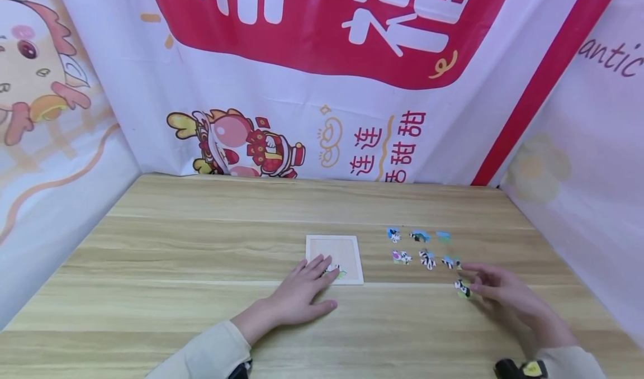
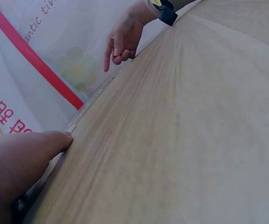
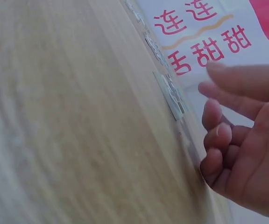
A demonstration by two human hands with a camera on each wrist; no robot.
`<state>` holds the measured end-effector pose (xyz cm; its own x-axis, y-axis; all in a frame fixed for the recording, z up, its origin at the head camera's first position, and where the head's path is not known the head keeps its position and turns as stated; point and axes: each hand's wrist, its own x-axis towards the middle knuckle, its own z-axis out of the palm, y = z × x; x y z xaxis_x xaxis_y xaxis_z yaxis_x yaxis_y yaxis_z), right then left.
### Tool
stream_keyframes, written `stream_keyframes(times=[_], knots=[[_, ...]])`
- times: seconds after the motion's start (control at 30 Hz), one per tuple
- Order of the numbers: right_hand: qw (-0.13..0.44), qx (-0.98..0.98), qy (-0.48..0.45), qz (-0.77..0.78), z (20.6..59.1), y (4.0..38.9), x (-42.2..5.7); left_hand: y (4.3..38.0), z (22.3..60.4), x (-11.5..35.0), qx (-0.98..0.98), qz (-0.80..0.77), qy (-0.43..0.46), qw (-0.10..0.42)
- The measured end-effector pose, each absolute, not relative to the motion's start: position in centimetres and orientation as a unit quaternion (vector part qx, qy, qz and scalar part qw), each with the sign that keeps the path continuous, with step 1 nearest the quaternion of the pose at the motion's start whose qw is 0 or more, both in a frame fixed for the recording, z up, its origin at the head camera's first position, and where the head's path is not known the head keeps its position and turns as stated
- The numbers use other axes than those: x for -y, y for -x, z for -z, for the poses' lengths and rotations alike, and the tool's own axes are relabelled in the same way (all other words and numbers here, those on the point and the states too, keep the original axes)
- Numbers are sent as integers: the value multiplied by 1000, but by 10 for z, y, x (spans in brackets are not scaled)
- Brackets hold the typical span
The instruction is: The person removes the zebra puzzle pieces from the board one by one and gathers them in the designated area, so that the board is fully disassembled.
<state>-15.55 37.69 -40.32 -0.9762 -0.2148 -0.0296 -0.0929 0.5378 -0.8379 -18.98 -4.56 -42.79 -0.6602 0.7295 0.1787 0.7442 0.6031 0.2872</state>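
Observation:
My left hand [image 1: 304,290] lies flat with spread fingers over the lower left of a square white-rimmed puzzle tray [image 1: 360,261]. Beside its fingertips, a printed puzzle piece [image 1: 342,273] shows inside the tray, partly covered by the fingers. Over on the right, my right hand [image 1: 508,289] reaches low over the table with its index finger extended, its tip right at a small puzzle piece [image 1: 458,265]. Its other fingers are loosely curled with nothing between them, as the right wrist view shows. A black-and-white panda-like piece [image 1: 463,288] lies just left of the thumb.
Several more puzzle pieces [image 1: 427,259] lie in two rough rows between the tray and my right hand. The wood-grain table [image 1: 201,245] meets a printed cloth backdrop [image 1: 302,99] at the back, with cloth on both sides too.

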Motion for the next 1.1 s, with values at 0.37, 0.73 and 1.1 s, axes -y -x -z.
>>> stream_keyframes(times=[0.37,0.73,1.1], knots=[[73,-863,126,485,375,157,-343,190,429,46,894,206,396,29],[96,-856,181,475,363,182,-282,196,428,51,895,238,376,41],[103,-867,206,441,347,190,-214,208,430,62,903,227,361,54]])
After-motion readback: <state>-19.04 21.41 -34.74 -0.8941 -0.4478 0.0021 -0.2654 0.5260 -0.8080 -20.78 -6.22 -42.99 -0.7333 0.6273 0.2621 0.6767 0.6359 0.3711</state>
